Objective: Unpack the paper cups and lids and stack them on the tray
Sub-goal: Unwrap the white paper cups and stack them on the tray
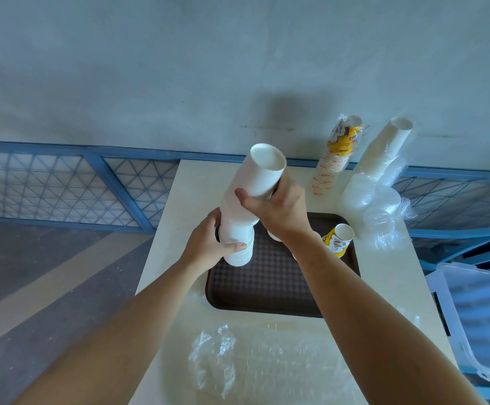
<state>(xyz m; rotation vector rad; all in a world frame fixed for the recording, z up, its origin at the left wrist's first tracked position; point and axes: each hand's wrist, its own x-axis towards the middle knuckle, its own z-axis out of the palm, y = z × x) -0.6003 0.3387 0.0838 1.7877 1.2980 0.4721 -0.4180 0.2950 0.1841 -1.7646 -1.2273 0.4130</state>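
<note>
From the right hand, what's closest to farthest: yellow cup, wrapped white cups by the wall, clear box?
From the right hand:
1. Yellow cup, on the tray.
2. Wrapped white cups, back right.
3. Clear box, far right.

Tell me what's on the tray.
On the tray: a white cup stack at the far left corner, held by left hand and right hand; a printed cup far right. The right forearm partly hides something white between them.
</note>
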